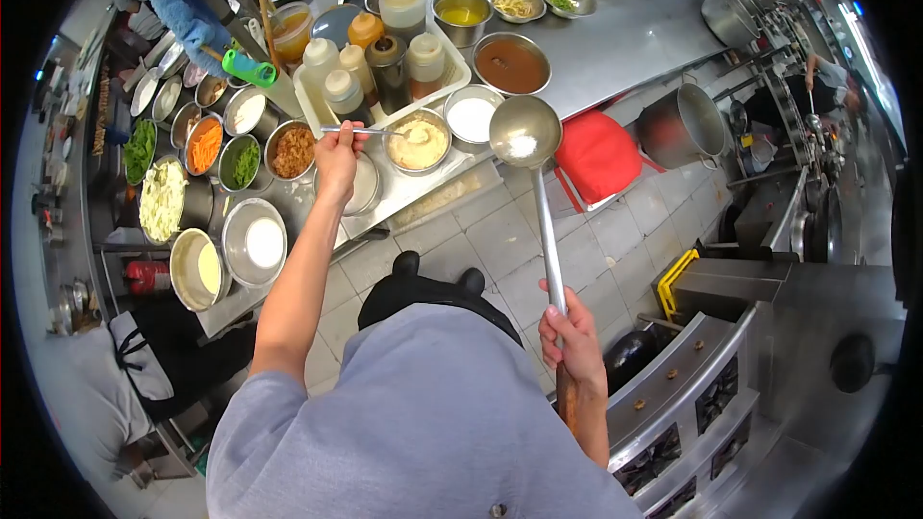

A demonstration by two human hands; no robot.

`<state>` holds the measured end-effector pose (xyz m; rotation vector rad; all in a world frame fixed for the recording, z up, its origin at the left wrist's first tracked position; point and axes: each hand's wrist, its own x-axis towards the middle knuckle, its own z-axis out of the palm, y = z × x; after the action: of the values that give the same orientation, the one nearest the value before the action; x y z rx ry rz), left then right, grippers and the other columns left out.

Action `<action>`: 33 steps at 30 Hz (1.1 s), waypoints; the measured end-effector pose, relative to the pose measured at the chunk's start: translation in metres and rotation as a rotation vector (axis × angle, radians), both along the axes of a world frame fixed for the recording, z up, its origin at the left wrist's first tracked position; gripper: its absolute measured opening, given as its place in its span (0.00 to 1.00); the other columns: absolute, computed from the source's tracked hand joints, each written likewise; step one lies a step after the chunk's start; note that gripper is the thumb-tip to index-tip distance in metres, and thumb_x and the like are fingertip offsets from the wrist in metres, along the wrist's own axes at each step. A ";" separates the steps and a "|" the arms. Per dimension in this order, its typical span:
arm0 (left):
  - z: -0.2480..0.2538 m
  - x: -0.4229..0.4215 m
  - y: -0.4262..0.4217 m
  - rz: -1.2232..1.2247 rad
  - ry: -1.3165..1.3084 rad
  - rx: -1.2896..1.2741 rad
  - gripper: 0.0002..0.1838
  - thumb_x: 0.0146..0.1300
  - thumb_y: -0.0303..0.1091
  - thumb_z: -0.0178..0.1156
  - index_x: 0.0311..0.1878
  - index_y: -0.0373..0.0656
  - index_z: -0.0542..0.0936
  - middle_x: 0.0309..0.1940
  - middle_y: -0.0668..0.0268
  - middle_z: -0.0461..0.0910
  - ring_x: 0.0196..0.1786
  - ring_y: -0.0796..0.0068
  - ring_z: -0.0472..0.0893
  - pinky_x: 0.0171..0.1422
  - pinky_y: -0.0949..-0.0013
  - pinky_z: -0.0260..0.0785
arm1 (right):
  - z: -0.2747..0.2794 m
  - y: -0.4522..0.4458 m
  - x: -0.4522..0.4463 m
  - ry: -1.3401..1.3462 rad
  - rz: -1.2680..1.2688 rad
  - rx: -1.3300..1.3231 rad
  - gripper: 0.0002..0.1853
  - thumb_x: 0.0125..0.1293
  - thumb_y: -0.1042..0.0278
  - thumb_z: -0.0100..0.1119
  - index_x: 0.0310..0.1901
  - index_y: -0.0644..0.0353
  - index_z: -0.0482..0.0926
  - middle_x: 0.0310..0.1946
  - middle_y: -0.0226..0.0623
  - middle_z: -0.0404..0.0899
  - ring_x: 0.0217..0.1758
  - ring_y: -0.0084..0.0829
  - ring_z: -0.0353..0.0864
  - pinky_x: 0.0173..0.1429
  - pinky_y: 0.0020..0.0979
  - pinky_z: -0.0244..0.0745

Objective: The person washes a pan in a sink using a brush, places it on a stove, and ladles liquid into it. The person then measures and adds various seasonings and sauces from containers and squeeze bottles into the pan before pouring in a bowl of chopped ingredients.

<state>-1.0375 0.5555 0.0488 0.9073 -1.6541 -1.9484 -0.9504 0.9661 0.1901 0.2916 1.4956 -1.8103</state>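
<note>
My left hand (336,165) is closed on a thin metal spoon (373,131). The spoon's tip reaches into a metal bowl of pale yellow, grainy seasoning (419,146). My right hand (574,329) grips the long handle of a ladle (546,240), held low at my right side. A small heap of white powder (522,146) lies in the ladle's bowl, which hangs by the counter edge. Right behind it stand a bowl of white powder (473,117) and a bowl of reddish-brown sauce (512,64). Another bowl of pale contents (361,183) sits under my left forearm, partly hidden.
Squeeze bottles (344,91) stand in a white basket (460,72). Tubs of chopped vegetables, such as shredded carrot (204,149), line the left. A red cloth-covered container (594,159) and a large pot (685,125) stand right; a stove (692,394) lies behind. Another person (115,384) is at lower left.
</note>
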 end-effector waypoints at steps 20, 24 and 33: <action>0.081 -0.027 0.088 -0.319 0.278 -0.815 0.12 0.72 0.30 0.55 0.47 0.32 0.83 0.39 0.56 0.85 0.40 0.67 0.84 0.45 0.69 0.74 | -0.012 -0.004 -0.003 -0.081 0.033 -0.093 0.21 0.75 0.67 0.48 0.68 0.56 0.65 0.23 0.26 0.65 0.14 0.16 0.61 0.16 0.23 0.59; 0.044 -0.068 0.076 -0.349 0.201 -0.804 0.11 0.70 0.30 0.56 0.46 0.31 0.83 0.41 0.50 0.84 0.41 0.56 0.84 0.45 0.62 0.75 | -0.021 0.011 0.003 -0.035 -0.116 -0.057 0.21 0.75 0.66 0.49 0.67 0.57 0.66 0.22 0.26 0.65 0.13 0.15 0.60 0.15 0.22 0.59; 0.002 -0.085 0.089 -0.353 0.137 -0.736 0.14 0.70 0.35 0.56 0.45 0.34 0.84 0.39 0.49 0.85 0.42 0.50 0.83 0.51 0.59 0.73 | -0.017 0.024 0.008 -0.031 -0.214 -0.068 0.22 0.75 0.68 0.50 0.67 0.58 0.65 0.22 0.27 0.65 0.12 0.16 0.60 0.15 0.22 0.61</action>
<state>-1.1222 0.6446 0.0511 0.2035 -2.3053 -1.3415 -0.9425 0.9904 0.1735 0.4586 1.4228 -2.0107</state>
